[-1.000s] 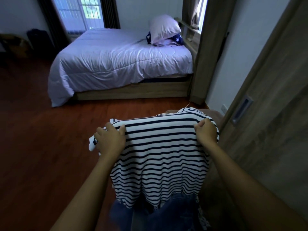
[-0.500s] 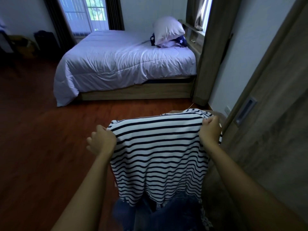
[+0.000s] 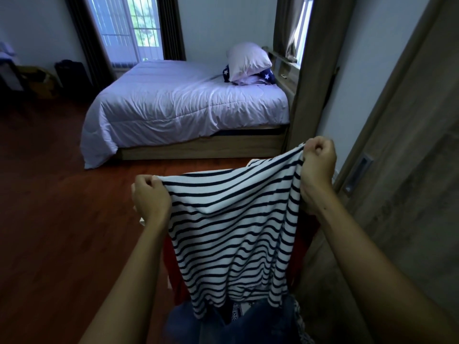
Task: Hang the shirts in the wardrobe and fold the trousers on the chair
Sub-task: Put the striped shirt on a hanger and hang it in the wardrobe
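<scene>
Both arms reach forward from the lower edge of the view, forearms bare, the right one raised higher than the left. Left hand point(image 3: 151, 198): back of the hand toward the onlooker, fingers curled, thumb and fingertips pinching the upper left corner of the striped shirt point(image 3: 233, 232). Right hand point(image 3: 318, 170): closed in a fist round a bunch of fabric at the upper right corner, knuckles uppermost. The shirt is held in the air and stretched between the two hands, so its top edge slants upward toward the right. Its long axis hangs downward from the hands and the navy stripes run across it, side to side. Cannot tell whether the gripped edge is the hem or the shoulders. The free lower end drapes onto denim trousers point(image 3: 260, 324) at the bottom of the view. A red garment point(image 3: 173, 276) shows behind the shirt on both sides. What the pile rests on is hidden. Wardrobe door point(image 3: 409, 170) with a recessed handle point(image 3: 357, 175) stands just right of the right hand. Beyond, across the wooden floor point(image 3: 62, 219), is a bed point(image 3: 186, 112) with a pillow point(image 3: 248, 60).
</scene>
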{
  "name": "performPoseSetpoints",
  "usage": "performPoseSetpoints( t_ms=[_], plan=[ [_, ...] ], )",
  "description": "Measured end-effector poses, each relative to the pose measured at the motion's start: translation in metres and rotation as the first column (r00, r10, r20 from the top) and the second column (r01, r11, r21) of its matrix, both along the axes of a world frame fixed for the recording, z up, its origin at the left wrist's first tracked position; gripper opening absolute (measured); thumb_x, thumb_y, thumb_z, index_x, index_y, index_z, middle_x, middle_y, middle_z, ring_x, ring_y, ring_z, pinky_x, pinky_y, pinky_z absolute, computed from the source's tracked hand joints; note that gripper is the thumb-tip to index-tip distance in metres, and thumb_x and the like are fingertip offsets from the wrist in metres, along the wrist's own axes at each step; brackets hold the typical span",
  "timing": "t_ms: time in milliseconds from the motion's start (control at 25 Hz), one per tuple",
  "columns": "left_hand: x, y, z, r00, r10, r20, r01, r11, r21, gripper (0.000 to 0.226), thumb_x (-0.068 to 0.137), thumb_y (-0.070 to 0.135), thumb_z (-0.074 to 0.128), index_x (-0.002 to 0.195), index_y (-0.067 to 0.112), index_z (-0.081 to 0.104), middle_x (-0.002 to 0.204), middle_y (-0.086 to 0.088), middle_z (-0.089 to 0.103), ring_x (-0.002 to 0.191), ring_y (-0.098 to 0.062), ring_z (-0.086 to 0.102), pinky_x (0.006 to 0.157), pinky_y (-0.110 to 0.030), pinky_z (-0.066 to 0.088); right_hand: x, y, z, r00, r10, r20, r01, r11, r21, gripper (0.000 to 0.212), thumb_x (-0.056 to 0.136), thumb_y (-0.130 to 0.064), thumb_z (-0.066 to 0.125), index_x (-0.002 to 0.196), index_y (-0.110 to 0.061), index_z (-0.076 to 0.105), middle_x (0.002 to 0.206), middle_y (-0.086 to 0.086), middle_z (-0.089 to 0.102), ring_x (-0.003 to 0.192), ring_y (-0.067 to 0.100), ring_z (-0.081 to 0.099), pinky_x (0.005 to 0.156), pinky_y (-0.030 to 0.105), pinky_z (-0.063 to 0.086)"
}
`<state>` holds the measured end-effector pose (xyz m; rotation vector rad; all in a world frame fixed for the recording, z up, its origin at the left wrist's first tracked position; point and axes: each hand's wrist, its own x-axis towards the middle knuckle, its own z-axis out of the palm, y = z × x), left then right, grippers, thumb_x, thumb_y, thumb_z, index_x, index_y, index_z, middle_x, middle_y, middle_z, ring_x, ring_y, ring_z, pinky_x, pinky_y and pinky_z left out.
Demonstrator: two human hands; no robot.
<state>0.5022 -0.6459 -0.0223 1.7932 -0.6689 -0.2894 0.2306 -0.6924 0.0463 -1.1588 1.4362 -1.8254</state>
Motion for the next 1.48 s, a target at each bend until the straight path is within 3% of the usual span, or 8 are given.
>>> performPoseSetpoints(
  t_ms=[240, 480, 640, 760, 920, 1080, 1240, 1480],
  plan=[
    [-0.012, 0.032, -0.010, 0.999, -0.031, 0.037, 0.042, 0.944, -0.327, 0.020, 0.101, 0.013, 0.031, 0.096, 0.004, 0.048, 0.092, -0.009, 0.051, 0.084, -0.015, 0.045, 0.073, -0.025, 0.033, -0.016, 0.045, -0.018, 0.928, -0.128, 0.349, 0.159, 0.985, -0.062, 0.028, 0.095, -0.004, 0.041, 0.076, -0.025, 0.045, 0.074, -0.006, 0.046, 0.066, 0.003, 0.049, 0.069, 0.017, 0.045],
    [-0.012, 0.031, -0.030, 0.980, -0.195, -0.050, 0.199, 0.977, 0.082, 0.027, 0.099, 0.025, 0.033, 0.096, 0.004, 0.049, 0.094, -0.013, 0.056, 0.083, -0.024, 0.049, 0.072, -0.035, 0.035, -0.012, 0.073, -0.111, 0.982, -0.044, -0.184, 0.128, 0.869, 0.477, 0.013, 0.094, -0.019, 0.041, 0.088, -0.011, 0.048, 0.083, 0.005, 0.054, 0.077, 0.021, 0.050, 0.071, 0.035, 0.045],
    [-0.019, 0.031, -0.033, 0.946, -0.283, 0.159, 0.214, 0.912, 0.349, 0.015, 0.092, 0.024, 0.042, 0.092, 0.010, 0.046, 0.108, -0.018, 0.056, 0.096, -0.032, 0.049, 0.081, -0.039, 0.038, 0.011, 0.056, -0.101, 0.815, 0.108, -0.569, 0.188, 0.881, 0.435, 0.013, 0.092, -0.026, 0.045, 0.093, -0.016, 0.052, 0.104, 0.006, 0.052, 0.095, 0.022, 0.049, 0.085, 0.040, 0.046],
    [-0.020, 0.032, -0.033, 0.929, -0.211, 0.305, 0.107, 0.940, 0.324, 0.012, 0.085, 0.019, 0.051, 0.095, 0.014, 0.049, 0.116, -0.015, 0.049, 0.108, -0.033, 0.043, 0.093, -0.043, 0.035, 0.031, 0.025, -0.067, 0.727, 0.073, -0.683, 0.168, 0.945, 0.280, 0.030, 0.095, -0.038, 0.043, 0.109, -0.013, 0.052, 0.117, 0.007, 0.053, 0.107, 0.026, 0.050, 0.090, 0.040, 0.043],
    [-0.020, 0.030, -0.029, 0.916, -0.234, 0.325, 0.158, 0.957, 0.241, 0.013, 0.085, 0.015, 0.051, 0.099, 0.015, 0.052, 0.111, -0.009, 0.052, 0.107, -0.028, 0.046, 0.095, -0.043, 0.034, 0.048, -0.018, -0.051, 0.665, 0.283, -0.691, 0.170, 0.843, 0.510, 0.049, 0.091, -0.042, 0.050, 0.125, -0.007, 0.043, 0.125, 0.013, 0.054, 0.111, 0.033, 0.054, 0.087, 0.042, 0.046],
    [-0.027, 0.028, -0.023, 0.893, -0.221, 0.392, 0.172, 0.973, 0.156, 0.015, 0.088, 0.012, 0.051, 0.102, 0.013, 0.055, 0.111, -0.007, 0.054, 0.107, -0.025, 0.048, 0.093, -0.042, 0.034, 0.044, -0.029, -0.055, 0.618, 0.280, -0.735, 0.205, 0.845, 0.495, 0.023, 0.091, -0.014, 0.049, 0.108, -0.002, 0.059, 0.111, 0.016, 0.061, 0.101, 0.033, 0.059, 0.075, 0.035, 0.046],
    [-0.039, 0.012, -0.011, 0.885, -0.289, 0.364, 0.307, 0.952, 0.007, 0.014, 0.085, 0.007, 0.050, 0.098, 0.013, 0.055, 0.103, -0.001, 0.055, 0.091, -0.023, 0.056, 0.083, -0.040, 0.047, 0.031, -0.021, -0.049, 0.967, 0.143, -0.210, -0.043, 0.906, 0.421, 0.019, 0.088, -0.012, 0.046, 0.083, -0.014, 0.064, 0.087, 0.006, 0.066, 0.091, 0.028, 0.064, 0.069, 0.032, 0.049],
    [-0.077, -0.024, 0.012, 0.812, -0.488, 0.322, 0.512, 0.859, 0.009, 0.006, 0.092, 0.023, 0.052, 0.093, 0.018, 0.054, 0.096, 0.000, 0.060, 0.086, -0.015, 0.055, 0.068, -0.023, 0.039, 0.019, 0.030, -0.045, 0.867, 0.216, 0.449, -0.294, 0.949, 0.112, 0.023, 0.093, -0.015, 0.048, 0.087, -0.022, 0.069, 0.122, 0.011, 0.063, 0.113, 0.025, 0.058, 0.100, 0.039, 0.047]
  ],
)
